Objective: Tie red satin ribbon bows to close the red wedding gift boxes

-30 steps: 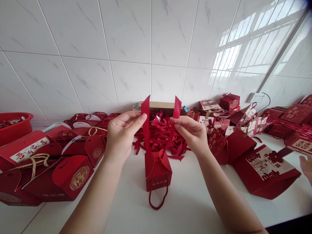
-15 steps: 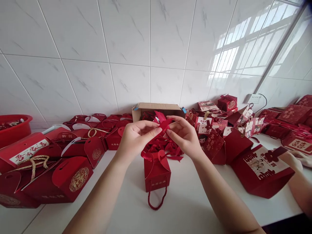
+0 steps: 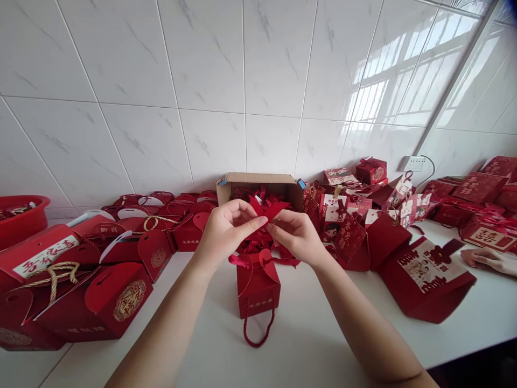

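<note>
Above a small red gift box (image 3: 258, 288), my left hand (image 3: 232, 231) and my right hand (image 3: 297, 237) pinch a red ribbon (image 3: 269, 211) between thumbs and fingers. The fingertips of both hands almost meet. Ribbon ends stick up past them, and the exact folds are partly hidden by my fingers. The gift box stands upright on the white table, its curved flaps closed at the top and a twisted red cord handle (image 3: 258, 342) hanging down its front onto the table. Behind my hands lies a pile of red ribbons (image 3: 251, 245), spilling from an open cardboard box (image 3: 258, 178).
Red gift boxes (image 3: 109, 302) crowd the left side, near a red basin (image 3: 24, 215). More stand at the right, including a larger box with a white picture panel (image 3: 428, 275). Another person's hand (image 3: 488, 260) rests at the far right. A tiled wall (image 3: 210, 64) rises behind.
My hands have lowered slightly with the ribbon, and its ends now spread wider. At the right, the other person's hand has shifted and less of the arm shows. The view has tilted a little.
</note>
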### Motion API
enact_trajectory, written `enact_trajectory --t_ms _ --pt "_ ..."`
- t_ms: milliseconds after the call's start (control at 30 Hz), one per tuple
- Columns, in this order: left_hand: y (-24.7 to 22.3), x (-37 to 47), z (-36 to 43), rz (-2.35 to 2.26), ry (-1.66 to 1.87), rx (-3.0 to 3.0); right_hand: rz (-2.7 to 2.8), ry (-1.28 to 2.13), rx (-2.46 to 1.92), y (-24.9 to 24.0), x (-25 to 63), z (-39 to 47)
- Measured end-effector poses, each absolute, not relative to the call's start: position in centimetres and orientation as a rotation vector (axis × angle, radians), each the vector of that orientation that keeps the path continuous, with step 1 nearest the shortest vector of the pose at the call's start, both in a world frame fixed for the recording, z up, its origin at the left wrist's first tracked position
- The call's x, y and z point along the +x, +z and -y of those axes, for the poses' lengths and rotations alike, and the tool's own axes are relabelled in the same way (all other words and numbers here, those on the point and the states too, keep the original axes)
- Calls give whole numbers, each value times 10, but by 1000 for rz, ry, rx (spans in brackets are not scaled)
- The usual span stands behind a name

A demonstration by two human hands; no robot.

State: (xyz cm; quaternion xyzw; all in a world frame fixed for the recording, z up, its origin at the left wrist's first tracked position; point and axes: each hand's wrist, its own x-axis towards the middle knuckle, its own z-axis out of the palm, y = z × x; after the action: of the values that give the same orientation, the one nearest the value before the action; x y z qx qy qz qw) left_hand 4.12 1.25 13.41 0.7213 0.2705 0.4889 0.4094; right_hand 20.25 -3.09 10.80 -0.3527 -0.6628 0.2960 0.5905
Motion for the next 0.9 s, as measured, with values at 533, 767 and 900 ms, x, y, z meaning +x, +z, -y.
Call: enact_trajectory --t_ms 533,767,900 --pt "132 41 -17 -670 1255 1767 1493 788 -798 110 199 30" --pt "134 39 -16 -671 1230 1825 1435 896 -762 107 203 24" --pt "135 38 -16 -654 1195 1802 1421 1000 -730 107 204 23"
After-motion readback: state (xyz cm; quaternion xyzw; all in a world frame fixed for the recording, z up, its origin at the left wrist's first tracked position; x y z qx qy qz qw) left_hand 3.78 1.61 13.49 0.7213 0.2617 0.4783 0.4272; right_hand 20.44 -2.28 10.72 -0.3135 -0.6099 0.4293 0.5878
